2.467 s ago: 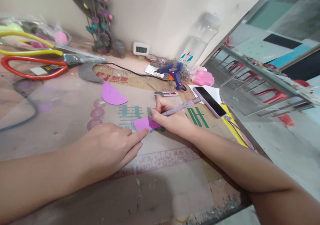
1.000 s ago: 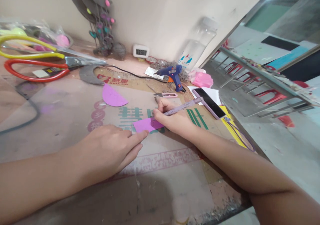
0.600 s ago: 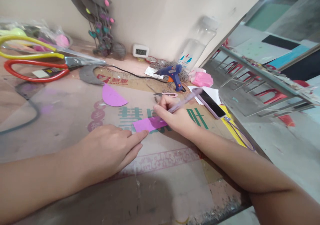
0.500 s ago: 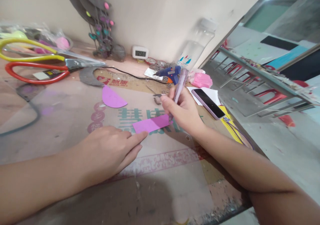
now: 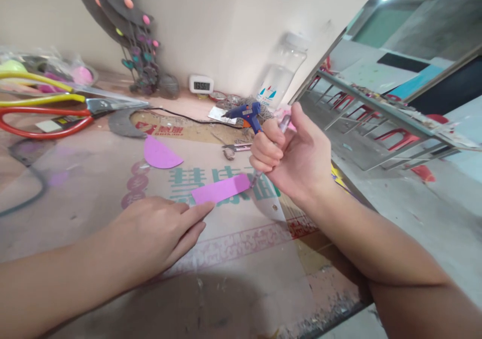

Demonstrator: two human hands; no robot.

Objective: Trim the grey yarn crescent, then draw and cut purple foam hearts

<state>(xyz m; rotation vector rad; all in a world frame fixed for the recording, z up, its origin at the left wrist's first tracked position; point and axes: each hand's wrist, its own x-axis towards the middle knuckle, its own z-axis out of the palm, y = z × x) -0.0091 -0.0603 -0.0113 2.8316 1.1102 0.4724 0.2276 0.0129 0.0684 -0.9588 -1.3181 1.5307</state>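
While the fingers of the right hand (image 5: 295,153) are curled in a closed grip around the pen (image 5: 255,179), the thumb is raised beside its upper end. The pen is tilted, with its lower end directed downward at the right end of the purple strip (image 5: 222,188); whether the two touch cannot be determined. The left hand (image 5: 158,226) is positioned palm down with its grip empty, the index finger extended and its tip at the lower edge of the strip. The strip lies flat on the clear sheet (image 5: 241,278), over printed green characters.

Beyond the strip, the small snips (image 5: 241,148) lie near the right hand. To the left of the snips is the purple half circle (image 5: 161,154), its upper corner adjacent to the gray crescent (image 5: 124,123). The large scissors (image 5: 107,103), with one yellow and one red handle, are located at the far left of the table (image 5: 327,299). Near the wall, the blue glue gun (image 5: 244,112) lies in front of the water bottle (image 5: 276,80). The digital timer (image 5: 201,84) stands left of the bottle.
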